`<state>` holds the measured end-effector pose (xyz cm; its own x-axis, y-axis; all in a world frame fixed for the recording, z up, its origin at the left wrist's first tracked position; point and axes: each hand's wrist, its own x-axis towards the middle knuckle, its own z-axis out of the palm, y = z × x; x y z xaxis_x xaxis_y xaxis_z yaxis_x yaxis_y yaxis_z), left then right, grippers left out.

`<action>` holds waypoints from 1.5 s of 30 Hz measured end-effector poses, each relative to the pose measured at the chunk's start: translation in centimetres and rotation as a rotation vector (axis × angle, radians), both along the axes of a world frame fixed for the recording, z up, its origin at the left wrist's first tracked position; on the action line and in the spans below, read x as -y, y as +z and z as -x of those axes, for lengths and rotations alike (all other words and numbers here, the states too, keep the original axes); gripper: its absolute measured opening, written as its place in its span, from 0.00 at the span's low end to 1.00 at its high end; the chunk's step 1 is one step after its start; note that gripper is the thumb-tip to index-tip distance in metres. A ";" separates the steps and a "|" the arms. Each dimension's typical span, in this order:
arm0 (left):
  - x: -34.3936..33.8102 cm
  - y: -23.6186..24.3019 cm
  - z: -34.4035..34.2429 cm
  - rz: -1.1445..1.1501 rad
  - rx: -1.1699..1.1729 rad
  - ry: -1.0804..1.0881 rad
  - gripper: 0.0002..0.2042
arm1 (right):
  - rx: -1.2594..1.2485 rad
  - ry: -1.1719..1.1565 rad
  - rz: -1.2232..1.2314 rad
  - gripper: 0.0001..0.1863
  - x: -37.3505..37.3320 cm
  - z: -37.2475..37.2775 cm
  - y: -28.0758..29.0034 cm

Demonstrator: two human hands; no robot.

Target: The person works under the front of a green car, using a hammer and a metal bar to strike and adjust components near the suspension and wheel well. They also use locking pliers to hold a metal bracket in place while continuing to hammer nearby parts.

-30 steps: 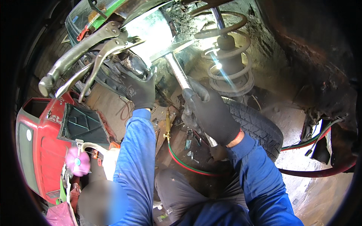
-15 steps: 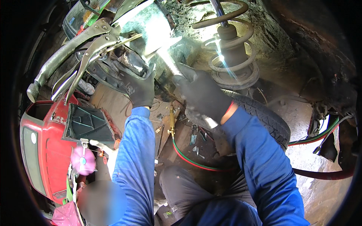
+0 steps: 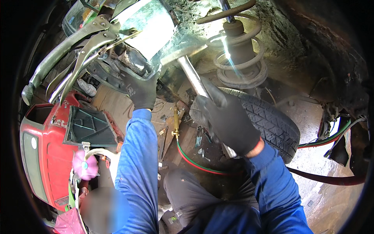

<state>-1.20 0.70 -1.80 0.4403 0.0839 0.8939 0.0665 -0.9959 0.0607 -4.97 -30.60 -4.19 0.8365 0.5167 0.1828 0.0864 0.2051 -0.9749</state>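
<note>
My right hand (image 3: 231, 121), in a black glove, is closed round the shiny metal handle of a hammer (image 3: 191, 74). The hammer's long narrow head is beside the lower right edge of a brightly lit metal panel (image 3: 150, 29); I cannot tell whether they touch. Black-gloved too, my left hand (image 3: 141, 91) grips a curved grey metal edge (image 3: 142, 77) below that panel, its fingers partly hidden. Large locking pliers (image 3: 87, 48) are clamped at the panel's left side, their handles pointing down and left.
Right of the hammer stands a coil spring (image 3: 241, 74) round a strut, with a tyre (image 3: 269, 121) below. A brass torch (image 3: 176, 123) with green and red hoses (image 3: 194, 165) lies on the littered floor. Far left are a red vehicle body part (image 3: 54, 156) and a pink round object (image 3: 85, 165).
My right hand has drawn the hammer back, down and to the right, and its head now shows clear of the glare. My left hand stays almost in place on the metal edge.
</note>
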 end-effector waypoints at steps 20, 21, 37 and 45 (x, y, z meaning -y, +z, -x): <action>3.9 2.0 -1.4 0.248 -0.012 0.275 0.59 | 0.098 -0.031 0.751 0.36 15.3 6.5 1.3; 3.8 2.2 -1.4 0.242 -0.011 0.245 0.59 | 0.152 -0.036 0.777 0.35 15.6 6.4 1.0; 3.3 1.3 -1.3 0.266 0.000 0.180 0.59 | 0.547 -0.395 0.751 0.31 15.7 5.8 -2.6; 2.1 1.3 3.9 0.308 -0.147 -0.084 0.61 | 0.622 -0.418 0.744 0.31 15.9 6.1 -2.9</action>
<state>-5.09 -1.41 -0.47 0.5790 0.2978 0.7590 0.0157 -0.9348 0.3548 -11.08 -46.51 -7.13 0.8417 0.3667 0.3963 0.5398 -0.5878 -0.6026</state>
